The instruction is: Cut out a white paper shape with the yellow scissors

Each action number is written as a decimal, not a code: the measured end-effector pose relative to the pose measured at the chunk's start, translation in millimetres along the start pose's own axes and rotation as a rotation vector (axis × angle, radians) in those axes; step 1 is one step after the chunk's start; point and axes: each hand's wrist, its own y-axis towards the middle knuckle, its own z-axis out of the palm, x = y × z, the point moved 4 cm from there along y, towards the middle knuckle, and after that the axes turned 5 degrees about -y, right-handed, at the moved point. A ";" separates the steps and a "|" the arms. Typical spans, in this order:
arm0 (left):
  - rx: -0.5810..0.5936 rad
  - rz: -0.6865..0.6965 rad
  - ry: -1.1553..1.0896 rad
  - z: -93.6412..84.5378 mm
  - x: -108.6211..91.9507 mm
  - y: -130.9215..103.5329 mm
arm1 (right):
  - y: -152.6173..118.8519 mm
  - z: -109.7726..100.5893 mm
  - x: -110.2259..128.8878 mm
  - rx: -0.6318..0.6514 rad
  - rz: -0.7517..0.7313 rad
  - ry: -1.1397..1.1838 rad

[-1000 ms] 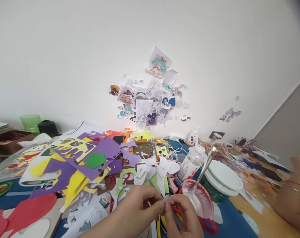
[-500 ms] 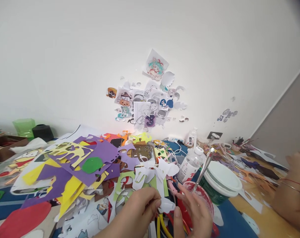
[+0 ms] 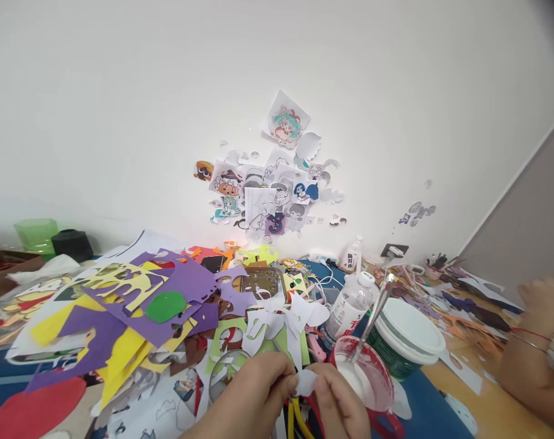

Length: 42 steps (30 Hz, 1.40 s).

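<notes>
A small white paper piece (image 3: 306, 382) is pinched between both hands at the bottom centre. My left hand (image 3: 262, 390) grips its left edge, the fingers closed. From the right, the closed fingers of my right hand (image 3: 336, 396) hold the other edge. Just below the piece are yellow handles (image 3: 297, 417), partly hidden by the hands. Beside my right hand stands a red cup (image 3: 379, 381) with white stuff and a metal utensil (image 3: 377, 311) in it. White cut paper (image 3: 277, 323) lies beyond my hands.
Purple sheets (image 3: 189, 277), yellow scraps and a red shape (image 3: 39, 405) pile up at the left. A plastic bottle (image 3: 350, 305) and a lidded green-and-white tub (image 3: 409, 335) stand right of centre. Another person's arm (image 3: 532, 347) rests at the right edge.
My right hand has moved left and its spread fingers have closed on the white piece. More of the red cup shows. The view has shifted slightly.
</notes>
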 end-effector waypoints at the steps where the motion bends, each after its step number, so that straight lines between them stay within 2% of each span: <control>1: -0.012 -0.014 -0.031 -1.4 0.6 0.4 | 1.1 -4.7 0.8 -0.075 -0.013 -0.037; 3: -0.041 -0.040 -0.126 -3.0 2.4 1.5 | 3.0 -13.4 8.4 -0.238 -0.125 -0.154; 5: -0.045 -0.059 -0.256 -1.0 4.9 3.2 | 3.9 -15.0 21.5 -0.305 -0.322 -0.295; 8: -0.004 -0.066 -0.479 7.1 8.2 6.1 | 5.2 -8.5 33.8 -0.252 -0.512 -0.442; 12: 0.035 -0.071 -0.630 14.8 11.5 7.4 | 8.4 -3.6 31.8 -0.145 -0.528 -0.427; 14: 0.017 -0.046 -0.549 13.6 11.5 6.6 | 9.5 -3.9 29.3 -0.120 -0.527 -0.422; 18: -0.092 0.031 -0.147 4.9 7.2 3.5 | 11.0 -2.5 28.1 -0.034 -0.576 -0.431; 21: -0.128 0.081 0.026 2.5 4.0 0.5 | 11.4 0.7 29.5 0.013 -0.595 -0.419; 26: -0.123 0.162 0.135 6.3 4.6 -4.5 | 9.3 6.6 37.1 -0.049 -0.595 -0.354; 31: -0.113 0.155 0.191 5.9 6.7 -6.0 | 9.0 10.1 40.7 -0.070 -0.565 -0.324; 38: -0.080 0.083 0.159 -2.1 0.7 -3.5 | 13.8 7.7 40.2 0.046 -0.588 -0.313; 42: -0.074 0.069 0.117 -5.4 -1.7 -2.1 | 14.1 5.1 32.6 0.041 -0.540 -0.306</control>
